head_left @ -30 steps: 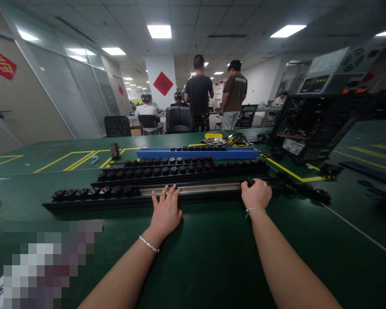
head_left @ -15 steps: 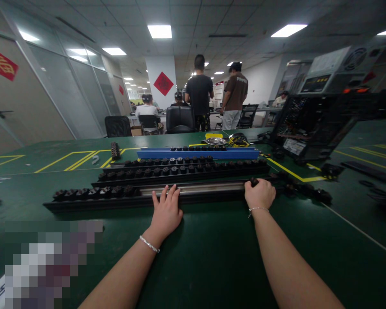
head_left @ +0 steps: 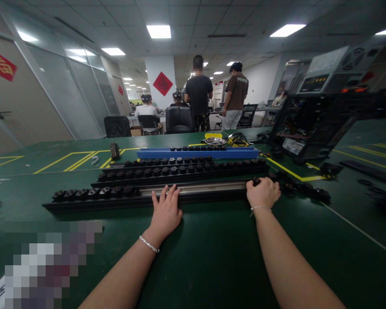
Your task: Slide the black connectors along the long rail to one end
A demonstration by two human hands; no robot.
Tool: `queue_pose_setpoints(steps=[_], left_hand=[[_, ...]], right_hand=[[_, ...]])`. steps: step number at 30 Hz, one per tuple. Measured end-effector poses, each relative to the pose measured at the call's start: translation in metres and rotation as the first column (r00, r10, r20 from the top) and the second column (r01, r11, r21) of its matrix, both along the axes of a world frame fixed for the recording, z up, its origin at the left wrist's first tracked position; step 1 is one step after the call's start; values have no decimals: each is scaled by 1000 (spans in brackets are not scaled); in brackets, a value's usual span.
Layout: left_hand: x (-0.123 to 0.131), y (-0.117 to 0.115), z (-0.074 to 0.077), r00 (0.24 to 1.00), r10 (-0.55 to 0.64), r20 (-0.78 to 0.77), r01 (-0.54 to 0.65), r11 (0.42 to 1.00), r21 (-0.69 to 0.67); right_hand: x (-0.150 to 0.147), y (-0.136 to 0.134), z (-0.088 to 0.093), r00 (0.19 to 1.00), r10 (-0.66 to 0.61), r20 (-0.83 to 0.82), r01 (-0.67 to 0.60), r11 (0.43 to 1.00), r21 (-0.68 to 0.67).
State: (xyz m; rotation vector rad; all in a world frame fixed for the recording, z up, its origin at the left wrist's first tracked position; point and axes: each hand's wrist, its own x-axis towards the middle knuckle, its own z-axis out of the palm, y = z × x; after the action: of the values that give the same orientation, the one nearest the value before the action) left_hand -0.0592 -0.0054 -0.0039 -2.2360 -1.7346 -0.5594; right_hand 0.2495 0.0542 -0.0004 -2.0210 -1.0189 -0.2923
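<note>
A long black rail (head_left: pixel 209 198) with a silvery channel lies across the green table in front of me. Several round black knob-like parts (head_left: pixel 93 194) sit in a row on its left stretch. My left hand (head_left: pixel 166 211) rests on the rail's middle, fingers spread over the channel, holding nothing. Near the rail's right end, my right hand (head_left: pixel 264 194) is closed around a small black knob-like part (head_left: pixel 256 181), mostly hidden by the fingers. Whether that part sits in the channel or just above it, I cannot tell.
Behind lie more black rails (head_left: pixel 180 171) with knobs and a blue rail (head_left: pixel 197 153). Loose black parts (head_left: pixel 312 192) are at the right, before an open computer case (head_left: pixel 309 124). A metal dish (head_left: pixel 215 141) stands at the back. People (head_left: pixel 198 94) are beyond the table.
My right hand has shifted slightly to the right along the rail, with the black part still in its fingers. My left hand stays in place.
</note>
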Motion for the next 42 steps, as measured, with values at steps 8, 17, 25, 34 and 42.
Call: queue_pose_setpoints(steps=[8, 17, 25, 34, 42], left_hand=[[1, 0, 0, 1000, 15, -5, -15, 1000, 4], [2, -1, 1, 1000, 11, -1, -11, 1000, -8], [1, -1, 2, 1000, 14, -8, -14, 1000, -4], [1, -1, 1, 1000, 19, -13, -19, 1000, 0], [1, -1, 2, 1000, 11, -8, -11, 1000, -10]], right_hand=[[-3, -5, 8, 1000, -17, 5, 17, 988, -155], [4, -10, 15, 999, 21, 44, -12, 980, -200], [10, -10, 12, 997, 16, 72, -3, 984, -179], [17, -10, 11, 999, -23, 38, 28, 989, -146], [23, -9, 10, 1000, -15, -12, 13, 988, -151]])
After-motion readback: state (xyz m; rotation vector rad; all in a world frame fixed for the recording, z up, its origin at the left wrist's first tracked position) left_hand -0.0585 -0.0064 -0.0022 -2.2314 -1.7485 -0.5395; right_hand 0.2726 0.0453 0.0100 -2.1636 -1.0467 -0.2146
